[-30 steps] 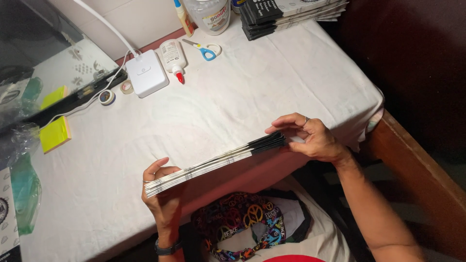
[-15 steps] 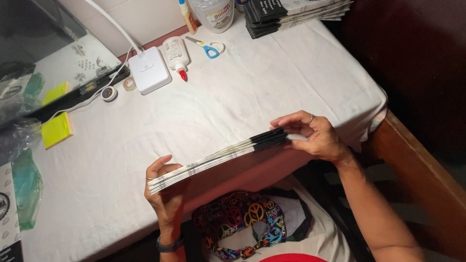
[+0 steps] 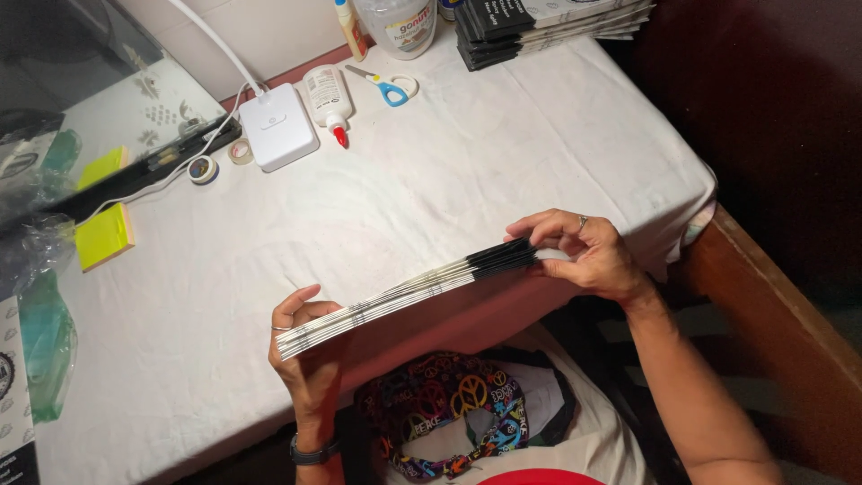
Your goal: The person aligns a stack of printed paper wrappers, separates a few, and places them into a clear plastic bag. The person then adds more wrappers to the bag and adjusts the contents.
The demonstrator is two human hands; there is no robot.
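I hold a thin stack of folded paper sheets edge-on above the near edge of a table covered in white cloth. The stack is white along most of its length and black at the right end. My left hand grips its lower left end from beneath, thumb over the top. My right hand pinches the black right end, fingers curled over it. The stack slants upward from left to right.
At the back of the table lie a white lamp base with its cord, a glue bottle, blue-handled scissors, a glue jar, tape rolls and a pile of black-and-white booklets. Yellow sticky notes sit at left. A wooden edge runs at right.
The view has shifted slightly; the stack and both hands sit a little lower and to the right in the frame. Both grips are unchanged.
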